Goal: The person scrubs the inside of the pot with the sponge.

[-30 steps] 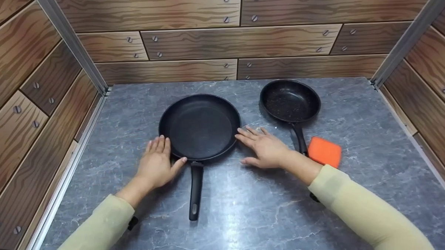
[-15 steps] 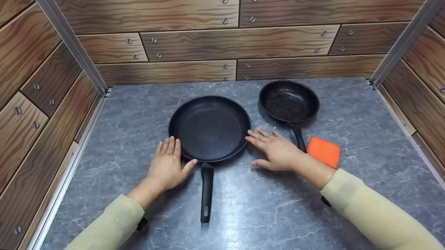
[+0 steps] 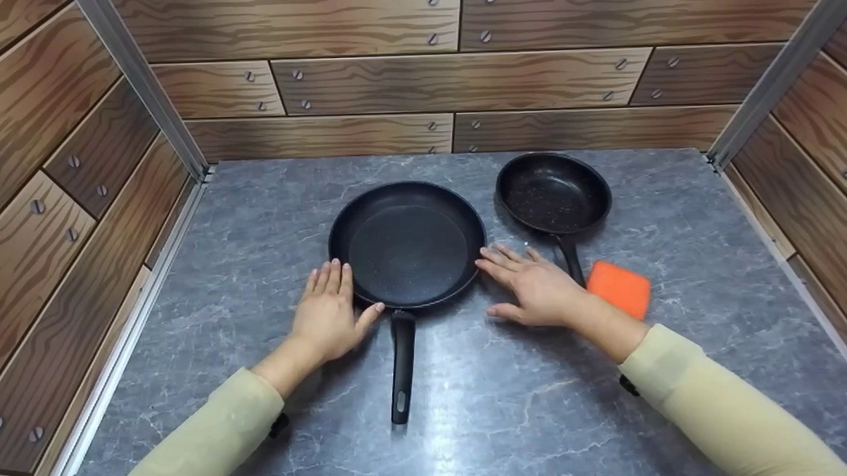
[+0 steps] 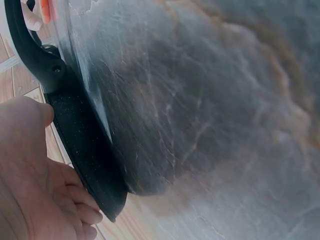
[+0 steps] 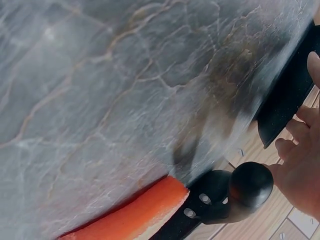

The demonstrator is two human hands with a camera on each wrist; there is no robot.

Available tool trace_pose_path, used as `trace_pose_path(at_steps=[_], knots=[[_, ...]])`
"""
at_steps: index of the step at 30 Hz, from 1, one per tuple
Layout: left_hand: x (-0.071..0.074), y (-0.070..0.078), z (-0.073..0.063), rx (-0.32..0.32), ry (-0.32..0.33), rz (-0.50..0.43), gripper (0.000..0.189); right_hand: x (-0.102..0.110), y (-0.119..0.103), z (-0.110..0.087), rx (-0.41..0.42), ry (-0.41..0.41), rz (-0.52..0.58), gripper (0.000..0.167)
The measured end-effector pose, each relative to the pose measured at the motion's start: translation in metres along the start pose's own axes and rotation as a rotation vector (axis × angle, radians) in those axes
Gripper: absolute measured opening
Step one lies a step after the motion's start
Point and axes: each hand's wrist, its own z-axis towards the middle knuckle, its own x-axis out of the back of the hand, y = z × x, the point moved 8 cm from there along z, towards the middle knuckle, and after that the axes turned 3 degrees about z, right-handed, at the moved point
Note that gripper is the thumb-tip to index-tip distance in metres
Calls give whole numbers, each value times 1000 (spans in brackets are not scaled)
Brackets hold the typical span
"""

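A large black frying pan [image 3: 410,249] sits flat on the grey marbled table, its handle [image 3: 402,365] pointing toward me. At its left side my left hand [image 3: 325,319] touches the rim with straight fingers, thumb near the handle's base. The left wrist view has this hand [image 4: 40,185] against the pan's outer wall [image 4: 90,150]. On the opposite side, the straight fingertips of my right hand [image 3: 534,290] meet the rim. Beyond that hand lies a smaller speckled frying pan [image 3: 554,193], its handle partly behind my right hand and wrist. Neither hand grips anything.
An orange sponge [image 3: 619,287] lies right beside the small pan's handle [image 5: 250,185], close to my right forearm. Wood-patterned walls [image 3: 369,85] enclose the table [image 3: 253,209] at the back and both sides, with metal posts [image 3: 143,86] in the corners.
The large pan has slid to the right, with both hands moving along at its sides. Its gap to the small pan has narrowed. The small pan and sponge stay put.
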Motion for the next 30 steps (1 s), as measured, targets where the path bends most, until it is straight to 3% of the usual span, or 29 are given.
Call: trace_pose_path(at_steps=[21,30], knots=[[-3,-4,0,22,31,-31,99,-1,2,3,-14,-27,0,86],[9,5,-9,10,69,-109,97,2,1,1,-23,-15,37,83]])
